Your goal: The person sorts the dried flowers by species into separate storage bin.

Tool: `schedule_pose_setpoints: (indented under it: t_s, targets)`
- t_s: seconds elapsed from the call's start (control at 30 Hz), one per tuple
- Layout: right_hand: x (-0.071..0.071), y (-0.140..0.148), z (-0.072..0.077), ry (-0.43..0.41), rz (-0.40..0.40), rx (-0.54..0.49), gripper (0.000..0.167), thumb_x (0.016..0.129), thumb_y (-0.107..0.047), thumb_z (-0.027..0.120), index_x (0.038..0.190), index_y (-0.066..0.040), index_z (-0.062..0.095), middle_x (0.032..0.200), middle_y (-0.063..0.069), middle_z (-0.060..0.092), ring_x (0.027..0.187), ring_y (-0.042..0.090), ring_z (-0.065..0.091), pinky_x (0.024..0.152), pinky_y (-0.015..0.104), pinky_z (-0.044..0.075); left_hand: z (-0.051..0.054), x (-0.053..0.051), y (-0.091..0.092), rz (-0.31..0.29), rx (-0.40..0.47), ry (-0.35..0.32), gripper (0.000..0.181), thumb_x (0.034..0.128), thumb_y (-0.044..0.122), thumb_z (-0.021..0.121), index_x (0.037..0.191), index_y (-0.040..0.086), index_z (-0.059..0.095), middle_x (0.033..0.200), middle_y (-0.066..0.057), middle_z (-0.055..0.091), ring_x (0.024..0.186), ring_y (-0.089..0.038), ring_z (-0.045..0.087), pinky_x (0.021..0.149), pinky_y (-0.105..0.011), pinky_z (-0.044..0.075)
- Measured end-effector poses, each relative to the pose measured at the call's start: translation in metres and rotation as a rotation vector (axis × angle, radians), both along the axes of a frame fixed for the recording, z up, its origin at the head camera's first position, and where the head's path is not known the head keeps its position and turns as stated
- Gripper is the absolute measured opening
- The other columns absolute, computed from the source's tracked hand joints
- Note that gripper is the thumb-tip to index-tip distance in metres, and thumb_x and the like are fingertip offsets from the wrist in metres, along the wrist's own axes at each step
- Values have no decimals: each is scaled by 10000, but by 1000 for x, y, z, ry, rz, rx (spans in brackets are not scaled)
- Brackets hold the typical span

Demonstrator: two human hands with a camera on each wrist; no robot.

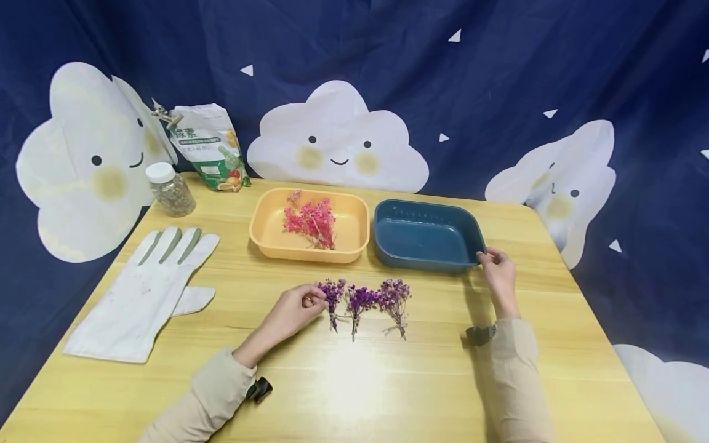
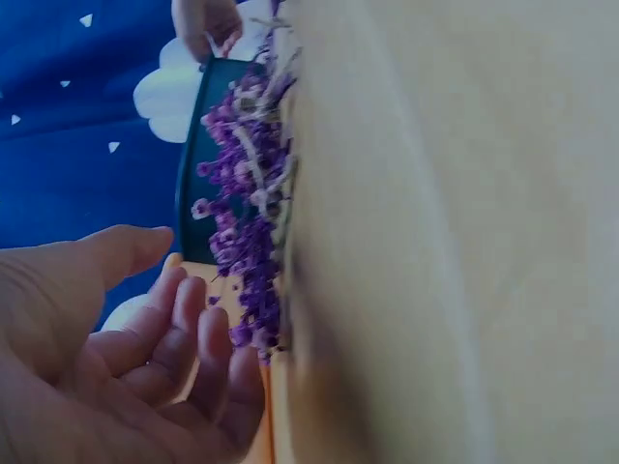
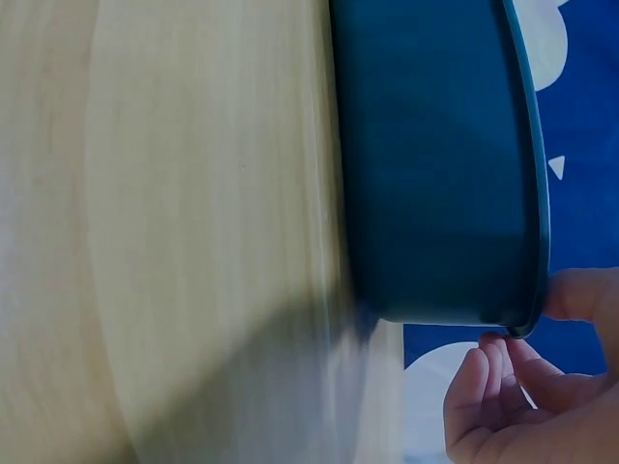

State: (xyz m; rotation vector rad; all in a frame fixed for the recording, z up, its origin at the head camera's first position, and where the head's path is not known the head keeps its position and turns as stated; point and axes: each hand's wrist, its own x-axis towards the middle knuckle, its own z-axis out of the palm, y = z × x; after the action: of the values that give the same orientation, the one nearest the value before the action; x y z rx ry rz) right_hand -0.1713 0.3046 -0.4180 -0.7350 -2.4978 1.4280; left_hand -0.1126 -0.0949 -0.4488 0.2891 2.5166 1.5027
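Note:
Three small bunches of purple dried flowers [image 1: 362,300] lie in a row on the table, stems toward the front. My left hand [image 1: 296,309] is at the leftmost bunch; in the left wrist view the hand [image 2: 135,348] has its fingers loosely bent beside the purple flowers [image 2: 242,184], with a gap between thumb and fingers and nothing gripped. My right hand [image 1: 500,277] pinches the front right corner of the dark blue tray [image 1: 426,263]. Up close in the right wrist view, thumb and fingertips of the hand [image 3: 542,387] meet at the rim corner of the tray [image 3: 445,174].
Left of the blue tray stands an orange tray [image 1: 304,253] holding pink flowers [image 1: 316,221]. A white glove [image 1: 138,301] lies at the left, with a lidded jar [image 1: 174,195] and a white and green bag [image 1: 213,151] behind it.

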Motion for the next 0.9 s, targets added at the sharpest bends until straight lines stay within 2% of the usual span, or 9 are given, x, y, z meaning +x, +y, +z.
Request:
schedule_pose_setpoints:
  t_s: [0.1,0.2,0.37,0.47,0.6,0.8,0.9]
  targets:
    - [-1,-1,-1,1,2,-3,447,953,-221,545,1312,41,500,1050,77,523,761,17,457,637,127,401,-5,3,4,-5,-41,1,130,834,134,714,919,49,666,795,10,633,692,-95,546,652,-221,484]
    - [-1,-1,-3,3,7,2,437,949,-205,543,1306,44,503,1040,80,531,740,5,462,627,121,407,-5,5,8,0,-111,-2,167,804,182,749,879,63,659,782,18,626,690,-95,547,683,-261,493]
    - [-1,-2,-5,3,11,11,426,944,-186,544,1295,53,510,1089,130,546,757,18,484,635,110,419,-2,5,14,-2,-303,-6,315,755,313,788,857,60,630,777,-12,621,684,-139,548,690,-333,490]
    - [-1,-3,-5,-3,18,13,434,947,-203,540,1300,48,509,1130,155,549,783,28,485,638,105,415,-2,5,16,-8,-370,7,354,740,339,794,858,52,623,793,-39,632,680,-163,548,662,-339,485]
    - [-1,-3,-5,8,20,5,438,948,-208,535,1301,50,509,1163,179,549,816,46,484,651,104,409,-2,4,16,-2,-387,31,307,742,297,789,833,58,620,809,-50,636,695,-177,552,657,-340,484]
    - [-2,0,-7,35,-6,-12,403,935,-169,545,1270,55,534,1050,118,556,738,16,501,626,106,427,0,3,13,1,-381,40,210,764,186,756,828,27,634,678,-25,548,605,-157,484,598,-315,453]
    - [-2,2,-8,39,-12,-18,399,936,-165,546,1268,55,535,1017,90,549,712,-5,495,616,104,426,0,2,12,4,-370,24,155,776,143,730,837,26,649,674,-16,561,597,-142,492,606,-312,466]
